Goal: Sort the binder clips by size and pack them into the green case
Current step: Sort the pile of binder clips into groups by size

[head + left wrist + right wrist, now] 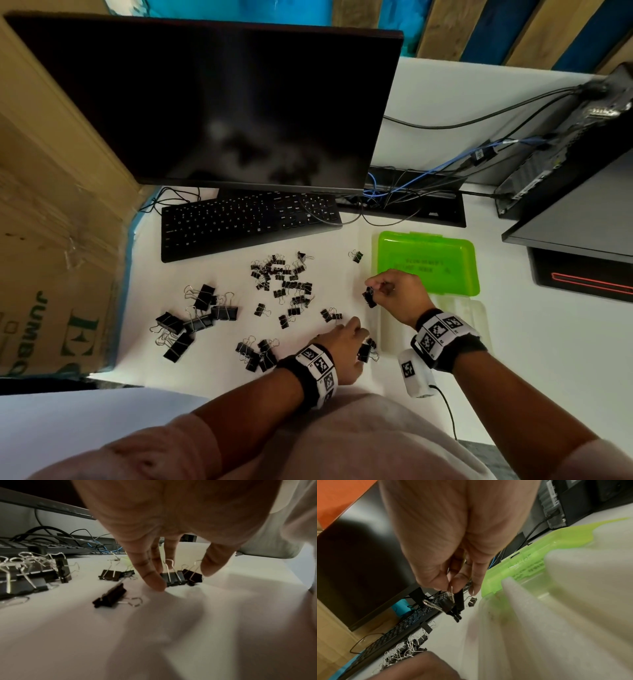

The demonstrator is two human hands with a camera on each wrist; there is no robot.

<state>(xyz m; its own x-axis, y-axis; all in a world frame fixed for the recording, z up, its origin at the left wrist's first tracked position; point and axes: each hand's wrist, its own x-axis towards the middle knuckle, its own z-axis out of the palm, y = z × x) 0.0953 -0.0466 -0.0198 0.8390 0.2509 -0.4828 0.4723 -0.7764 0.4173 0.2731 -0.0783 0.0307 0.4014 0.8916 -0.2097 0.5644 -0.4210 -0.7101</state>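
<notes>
Black binder clips lie sorted on the white desk: large ones (198, 318) at left, a small-clip heap (281, 277) in the centre, medium ones (257, 353) near me. The green case stands open at right, green lid (428, 263) behind, clear base (435, 329) in front. My right hand (371, 286) (450, 586) hovers left of the lid and pinches the wire handles of hanging medium clips (370, 297) (447, 605). My left hand (359, 337) (181, 574) reaches down with straight fingers around a medium clip (172, 578) on the desk, the thumb (154, 581) touching its end.
A keyboard (246, 219) and dark monitor (222, 102) stand behind the clips. A cardboard box (51, 240) walls the left side. Cables (411, 185) and a computer case (565, 154) fill the back right. One small clip (356, 256) lies alone beside the lid.
</notes>
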